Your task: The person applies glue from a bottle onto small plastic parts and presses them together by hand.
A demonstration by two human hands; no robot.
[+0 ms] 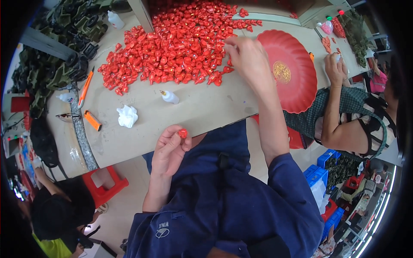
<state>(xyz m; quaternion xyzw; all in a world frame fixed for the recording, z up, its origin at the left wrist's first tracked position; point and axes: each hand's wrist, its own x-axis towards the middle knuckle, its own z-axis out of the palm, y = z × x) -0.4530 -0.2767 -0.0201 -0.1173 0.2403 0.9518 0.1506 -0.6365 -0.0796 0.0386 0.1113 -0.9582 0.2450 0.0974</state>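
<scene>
My left hand (170,150) is raised in front of the table's near edge, thumb and fingers pinching a small glossy red piece (183,133). My right hand (251,60) hovers at the right side of a wide pile of small red pieces (172,56), its fingers bent and apart. Nothing shows between them, though the undersides of its fingertips are hidden. Beside that hand lies a large red scalloped tray (301,69) with a gold emblem. A small white dropper bottle (170,97) rests on its side below the pile.
Left on the table (202,109) are a crumpled white tissue (127,116), an orange utility knife (86,89), an orange blade case (92,121) and another white bottle (115,19). Dark green toy vehicles (64,64) crowd the far left. A co-worker's arm (335,99) is at right.
</scene>
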